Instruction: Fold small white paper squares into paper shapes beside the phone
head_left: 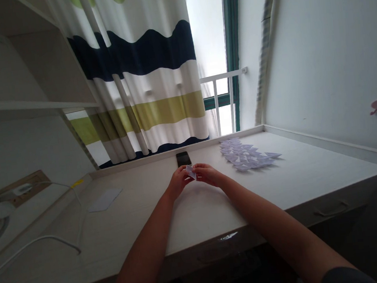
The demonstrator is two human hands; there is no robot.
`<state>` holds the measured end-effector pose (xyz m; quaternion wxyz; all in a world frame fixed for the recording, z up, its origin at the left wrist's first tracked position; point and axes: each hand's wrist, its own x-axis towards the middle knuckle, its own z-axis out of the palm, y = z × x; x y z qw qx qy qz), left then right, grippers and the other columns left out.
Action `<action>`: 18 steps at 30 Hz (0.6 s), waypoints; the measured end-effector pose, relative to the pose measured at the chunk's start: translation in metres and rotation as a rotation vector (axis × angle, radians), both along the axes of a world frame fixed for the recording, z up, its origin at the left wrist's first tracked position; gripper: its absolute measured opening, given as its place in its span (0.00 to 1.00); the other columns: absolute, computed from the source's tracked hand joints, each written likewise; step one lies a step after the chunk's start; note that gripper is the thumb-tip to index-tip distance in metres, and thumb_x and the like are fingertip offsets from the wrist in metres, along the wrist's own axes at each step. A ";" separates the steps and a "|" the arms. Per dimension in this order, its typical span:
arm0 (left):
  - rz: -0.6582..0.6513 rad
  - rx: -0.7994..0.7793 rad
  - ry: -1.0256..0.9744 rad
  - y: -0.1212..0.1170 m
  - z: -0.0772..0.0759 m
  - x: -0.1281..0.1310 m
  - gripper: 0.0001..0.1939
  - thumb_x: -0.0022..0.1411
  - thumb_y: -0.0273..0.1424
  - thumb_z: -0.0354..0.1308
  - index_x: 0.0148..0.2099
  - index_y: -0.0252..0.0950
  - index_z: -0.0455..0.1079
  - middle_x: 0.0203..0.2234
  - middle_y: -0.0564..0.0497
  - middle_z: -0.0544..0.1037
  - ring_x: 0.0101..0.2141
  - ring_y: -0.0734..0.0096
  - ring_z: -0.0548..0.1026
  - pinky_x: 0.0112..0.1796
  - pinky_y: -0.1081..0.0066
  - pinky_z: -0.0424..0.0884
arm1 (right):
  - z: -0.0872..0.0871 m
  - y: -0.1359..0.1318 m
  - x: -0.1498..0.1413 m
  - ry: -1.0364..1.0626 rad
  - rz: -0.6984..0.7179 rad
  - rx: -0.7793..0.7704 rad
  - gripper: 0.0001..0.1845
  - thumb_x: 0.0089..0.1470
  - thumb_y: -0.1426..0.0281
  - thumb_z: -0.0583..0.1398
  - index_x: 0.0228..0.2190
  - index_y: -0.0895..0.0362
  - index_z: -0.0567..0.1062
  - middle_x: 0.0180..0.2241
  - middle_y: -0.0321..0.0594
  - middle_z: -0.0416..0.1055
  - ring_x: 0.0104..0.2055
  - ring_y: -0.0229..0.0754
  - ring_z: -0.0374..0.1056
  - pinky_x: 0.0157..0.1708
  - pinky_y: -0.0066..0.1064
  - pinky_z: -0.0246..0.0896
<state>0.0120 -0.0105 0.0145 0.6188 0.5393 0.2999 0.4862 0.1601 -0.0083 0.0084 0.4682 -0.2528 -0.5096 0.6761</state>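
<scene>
Over the middle of the white desk, a small piece of folded white paper (191, 172) is pinched between my two hands. My left hand (178, 181) grips its left side, with the fingers closed. On the other side, my right hand (207, 174) has thumb and fingers pressed on the paper. A dark phone (183, 159) lies just beyond the hands. To the right sits a spread heap of folded paper pieces (244, 155), pointed and white. Left of my hands a flat stack or sheet of white paper (105, 200) rests on the desk.
White cables (49, 237) run over the desk's left side from plugs in a wall socket strip (17, 193). A raised rim (328, 143) borders the desk's back and right. Behind are a striped curtain (144, 87) and a window rail (222, 76). Shelves (27, 103) overhang the left.
</scene>
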 end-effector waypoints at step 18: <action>0.082 -0.041 0.005 -0.003 0.002 0.001 0.11 0.50 0.35 0.57 0.33 0.33 0.66 0.26 0.50 0.73 0.29 0.71 0.72 0.36 0.66 0.69 | 0.004 -0.004 0.001 -0.068 -0.088 -0.021 0.14 0.37 0.62 0.64 0.25 0.57 0.70 0.25 0.34 0.66 0.28 0.32 0.62 0.29 0.26 0.57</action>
